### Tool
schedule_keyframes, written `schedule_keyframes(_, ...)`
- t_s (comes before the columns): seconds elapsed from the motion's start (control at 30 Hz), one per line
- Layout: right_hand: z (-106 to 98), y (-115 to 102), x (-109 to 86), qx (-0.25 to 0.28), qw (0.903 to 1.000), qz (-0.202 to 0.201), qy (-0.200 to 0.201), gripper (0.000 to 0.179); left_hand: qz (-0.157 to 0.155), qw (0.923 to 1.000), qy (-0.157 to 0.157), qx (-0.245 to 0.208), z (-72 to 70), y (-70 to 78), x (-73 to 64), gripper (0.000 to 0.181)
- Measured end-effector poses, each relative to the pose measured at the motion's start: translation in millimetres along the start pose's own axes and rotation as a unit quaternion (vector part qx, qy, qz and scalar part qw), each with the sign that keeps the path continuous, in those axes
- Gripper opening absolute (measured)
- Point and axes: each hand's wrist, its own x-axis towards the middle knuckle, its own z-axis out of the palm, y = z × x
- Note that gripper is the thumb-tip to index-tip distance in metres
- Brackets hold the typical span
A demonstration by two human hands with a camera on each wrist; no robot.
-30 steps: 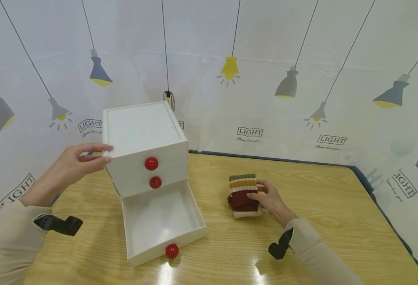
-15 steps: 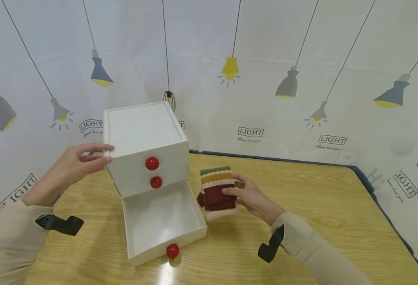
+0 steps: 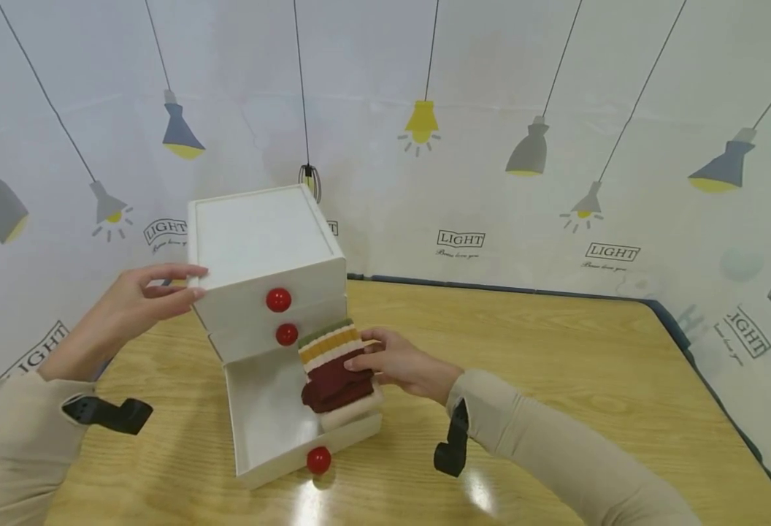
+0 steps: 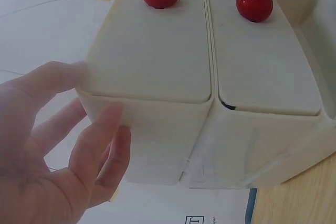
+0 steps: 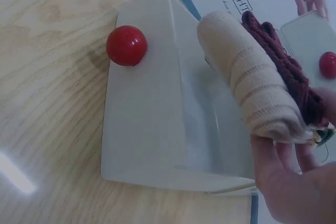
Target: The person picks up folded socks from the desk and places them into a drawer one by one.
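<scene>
A white drawer cabinet [image 3: 261, 234] with round red knobs stands on the table, its bottom drawer [image 3: 261, 409] pulled out. My left hand [image 3: 139, 303] rests its fingertips on the cabinet's upper front left corner; the left wrist view shows them at the top edge and side wall. My right hand [image 3: 401, 361] grips a bundle of folded socks [image 3: 336, 376], maroon with green, cream and mustard striped cuffs, over the right side of that drawer. A rolled cream sock [image 5: 247, 72] forms the bundle's underside in the right wrist view. The drawer floor under the socks is hidden.
The wooden table [image 3: 523, 365] extends to the right of the cabinet. Behind it hangs a pale wall sheet [image 3: 491, 204] printed with lamps. The bottom drawer's red knob [image 3: 318, 460] sticks out toward me. Two upper drawers are closed.
My right hand has carried the socks leftward from the table on the right to over the pulled-out drawer, and they now tilt. My left hand stays at the cabinet corner.
</scene>
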Motion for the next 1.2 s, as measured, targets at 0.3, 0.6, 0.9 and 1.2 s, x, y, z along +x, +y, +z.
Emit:
schedule_keyframes(0.3,21.7,6.6,23.1,-0.047,0.9984,0.024,-0.022,0.048,-0.003,0.9998,0.003,0.018,-1.3,-1.7,2.8,0.051)
schedule_keyframes(0.6,39.2,10.9,39.6,-0.072,0.997,0.029,0.003,0.048,0.001,0.9999,0.003,0.013,-1.9,-1.7,2.6,0.05)
schedule_keyframes(0.9,48.9,22.3,51.3,-0.098,0.9938,0.033,0.042,0.045,0.001,1.0,0.002,0.004,-1.2,-2.6,2.1,0.05)
schedule_keyframes(1.2,55.2,27.7,57.1,-0.125,0.9891,0.046,0.063,0.044,0.003,1.0,0.004,0.001,0.1,-3.6,1.1,0.049)
